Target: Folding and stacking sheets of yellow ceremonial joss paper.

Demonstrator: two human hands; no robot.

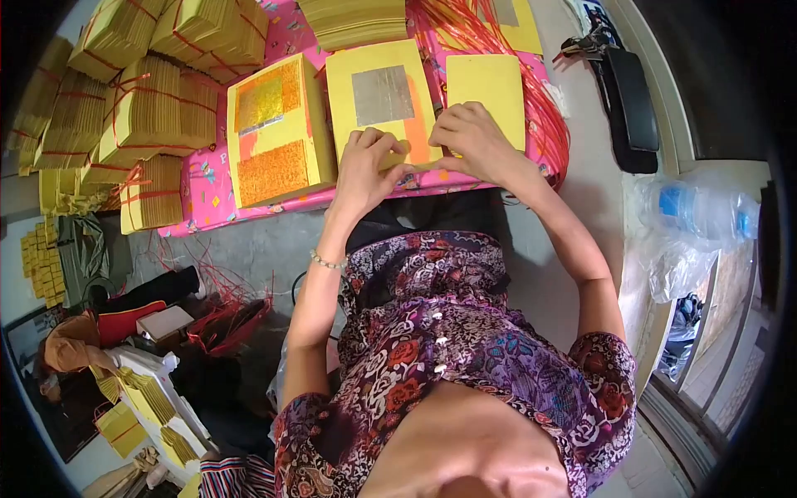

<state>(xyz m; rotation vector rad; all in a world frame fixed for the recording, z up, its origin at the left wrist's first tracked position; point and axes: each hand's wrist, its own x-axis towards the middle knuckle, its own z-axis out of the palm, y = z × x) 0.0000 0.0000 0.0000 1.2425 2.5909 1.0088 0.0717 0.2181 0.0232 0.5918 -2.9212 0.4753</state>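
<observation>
In front of me on the table lies a yellow joss paper stack (380, 116) with a silver foil square and an orange strip. My left hand (365, 170) is closed at its near left corner, fingers bent on top and thumb along the near edge. At the near right corner, my right hand (475, 145) is closed on the paper in the same way, its thumb pointing left. Plain yellow paper (486, 83) lies beside and partly under my right hand. Left of my left hand stands a thick yellow stack (278, 137) with orange and gold patches.
Bundles of yellow paper (145, 108) tied with red string are piled at the left. Loose red strings (540, 124) hang over the right side of the pink patterned tablecloth (203, 195). Another stack (353, 23) stands at the back. Plastic-wrapped bottles (697, 207) are at the far right.
</observation>
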